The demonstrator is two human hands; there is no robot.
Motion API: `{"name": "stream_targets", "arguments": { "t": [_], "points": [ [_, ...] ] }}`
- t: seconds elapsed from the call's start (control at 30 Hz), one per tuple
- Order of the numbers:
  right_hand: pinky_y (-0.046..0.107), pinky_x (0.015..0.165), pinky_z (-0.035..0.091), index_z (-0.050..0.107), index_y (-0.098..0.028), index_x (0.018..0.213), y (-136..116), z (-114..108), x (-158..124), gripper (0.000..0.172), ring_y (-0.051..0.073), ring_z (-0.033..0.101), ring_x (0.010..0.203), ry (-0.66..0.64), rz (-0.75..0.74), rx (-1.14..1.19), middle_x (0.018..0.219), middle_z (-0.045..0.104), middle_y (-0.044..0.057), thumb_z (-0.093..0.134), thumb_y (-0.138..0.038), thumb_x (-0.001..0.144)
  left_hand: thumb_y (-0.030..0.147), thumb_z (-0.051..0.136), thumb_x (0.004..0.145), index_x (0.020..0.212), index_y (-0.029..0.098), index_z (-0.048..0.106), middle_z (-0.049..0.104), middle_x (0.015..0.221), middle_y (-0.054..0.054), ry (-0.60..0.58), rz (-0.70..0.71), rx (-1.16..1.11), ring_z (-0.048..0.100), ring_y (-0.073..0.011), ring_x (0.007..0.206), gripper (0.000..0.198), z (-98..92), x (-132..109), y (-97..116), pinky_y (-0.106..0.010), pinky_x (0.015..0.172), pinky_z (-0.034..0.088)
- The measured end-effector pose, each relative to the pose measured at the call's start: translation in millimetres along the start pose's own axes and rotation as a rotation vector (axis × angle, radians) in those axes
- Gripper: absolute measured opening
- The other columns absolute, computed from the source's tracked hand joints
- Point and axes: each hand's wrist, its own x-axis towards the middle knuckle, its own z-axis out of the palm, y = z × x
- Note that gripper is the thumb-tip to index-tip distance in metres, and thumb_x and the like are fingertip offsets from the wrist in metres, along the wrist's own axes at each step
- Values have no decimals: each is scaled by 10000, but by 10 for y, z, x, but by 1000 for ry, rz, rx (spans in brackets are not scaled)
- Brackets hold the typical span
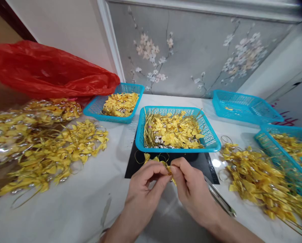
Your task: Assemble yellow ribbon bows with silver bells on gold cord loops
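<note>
Both my hands meet at the middle of the table, just in front of the central blue basket (178, 149). A short strand of yellow ribbon flowers on wire (147, 157) is pinched between them. My left hand (147, 185) has thumb and forefinger closed on it. Close against those fingertips, my right hand (191, 189) also pinches the strand; its exact grip is partly hidden. The basket behind holds many yellow flower pieces (176, 130) with gold wire stems and silver beads. Under my hands lies a black mat (133, 165).
Finished-looking flower garlands (65, 152) lie at left and another pile (262, 182) at right. A cutter-like metal tool (223, 200) rests beside my right wrist. More blue baskets (110, 118) stand around, and a red plastic bag (52, 72) is at the back left.
</note>
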Motion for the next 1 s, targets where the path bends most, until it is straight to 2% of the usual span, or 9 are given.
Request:
{"name": "stream_targets", "arguments": {
  "t": [0.17, 0.23, 0.3, 0.43, 0.53, 0.67, 0.83, 0.9, 1.0],
  "points": [
    [208, 454, 311, 462, -218, 797, 19, 0, 7, 188, 102, 448, 459, 7, -34, 12, 581, 484, -59, 397, -148, 958, 131, 629, 852, 778, 228, 691, 641, 819, 2, 27, 27, -15, 590, -142, 765, 137, 10, 2, -2, -221, 677, 461],
    [208, 458, 315, 460, -218, 792, 23, -3, 6, 190, 102, 449, 459, 8, -41, 4, 579, 481, -59, 398, -147, 956, 146, 657, 835, 732, 209, 700, 625, 787, -2, 23, -25, -54, 571, -141, 755, 129, 3, 12, 5, -221, 672, 443],
    [207, 463, 322, 463, -217, 793, 23, -7, 4, 186, 103, 453, 462, 6, -44, 4, 578, 483, -57, 402, -155, 957, 202, 696, 818, 667, 186, 689, 592, 717, 3, -24, -174, -227, 534, -130, 710, 153, 0, 24, 5, -218, 654, 425],
    [198, 468, 338, 470, -217, 782, 22, -11, -1, 196, 99, 463, 467, -35, -27, 51, 575, 489, -57, 408, -173, 963, 291, 856, 654, 673, 153, 699, 583, 647, 14, -111, -693, -810, 506, -92, 600, 209, 17, 21, -17, -206, 591, 425],
    [196, 471, 340, 469, -218, 788, 36, -11, -1, 190, 98, 467, 475, -48, -23, 71, 583, 496, -56, 409, -179, 964, 267, 910, 566, 690, 134, 707, 591, 628, 8, -102, -876, -965, 523, -78, 564, 273, 43, 11, -22, -188, 538, 427],
    [197, 468, 336, 469, -219, 792, 59, -12, 5, 186, 98, 475, 481, -48, 3, 86, 586, 509, -56, 409, -177, 963, 268, 893, 605, 672, 124, 686, 552, 589, 28, -102, -877, -974, 484, -53, 518, 261, 65, 18, -2, -162, 490, 406],
    [190, 487, 358, 496, -212, 811, 73, -31, 13, 184, 94, 497, 504, -89, 50, 162, 613, 548, -48, 412, -186, 973, 398, 838, 669, 821, 171, 708, 598, 717, 13, -5, -743, -835, 532, -89, 618, 303, 46, 21, 39, -181, 524, 456],
    [192, 472, 343, 503, -207, 800, 73, -36, 17, 190, 91, 467, 489, -90, 63, 145, 596, 520, -54, 420, -194, 970, 447, 800, 700, 829, 176, 704, 604, 766, 5, -31, -655, -759, 545, -110, 678, 315, 31, 23, 52, -202, 574, 490],
    [192, 459, 330, 510, -201, 782, 71, -35, 27, 201, 86, 441, 472, -120, 73, 146, 576, 495, -60, 431, -200, 967, 384, 781, 746, 740, 157, 681, 582, 709, 17, -119, -552, -653, 528, -96, 655, 249, 19, 33, 59, -199, 617, 492]
  ]
}}
